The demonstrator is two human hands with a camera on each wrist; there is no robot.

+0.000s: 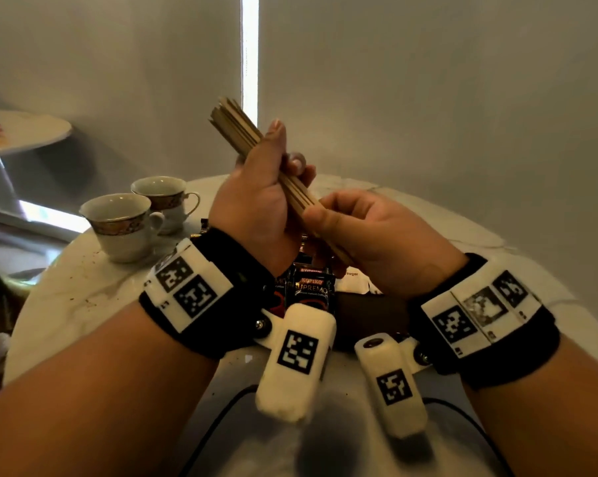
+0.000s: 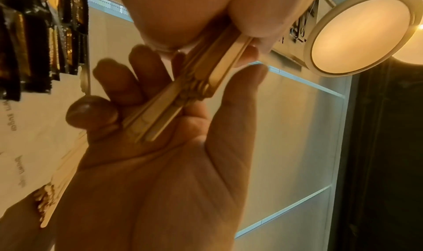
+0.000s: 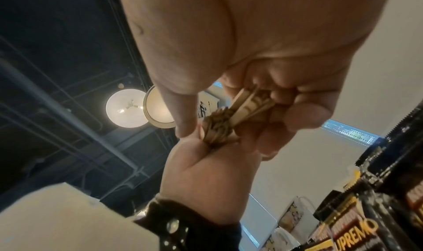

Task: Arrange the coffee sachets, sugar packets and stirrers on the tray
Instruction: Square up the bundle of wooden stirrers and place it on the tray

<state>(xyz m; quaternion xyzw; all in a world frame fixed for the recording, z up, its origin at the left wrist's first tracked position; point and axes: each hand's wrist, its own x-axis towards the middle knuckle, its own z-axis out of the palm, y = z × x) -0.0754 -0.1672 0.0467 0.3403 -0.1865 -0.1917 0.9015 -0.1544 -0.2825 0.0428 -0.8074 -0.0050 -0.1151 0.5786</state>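
I've got the wooden stirrers (image 1: 256, 149) as 1 bundle in both hands, up off the table. Left hand (image 1: 256, 197) wraps the mid-section; right hand (image 1: 370, 232) pinches the near, lower end. Long axis runs diagonal: far end up and away to my left, near end down toward my right wrist. Kopiko coffee sachets (image 1: 313, 290) and sugar packets (image 1: 354, 280) lie directly below the hands, approx between the wrists. I'd lower there.

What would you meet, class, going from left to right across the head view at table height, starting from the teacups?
Front teacup → rear teacup → left hand gripping the stirrer bundle → right hand pinching the bundle's lower end.
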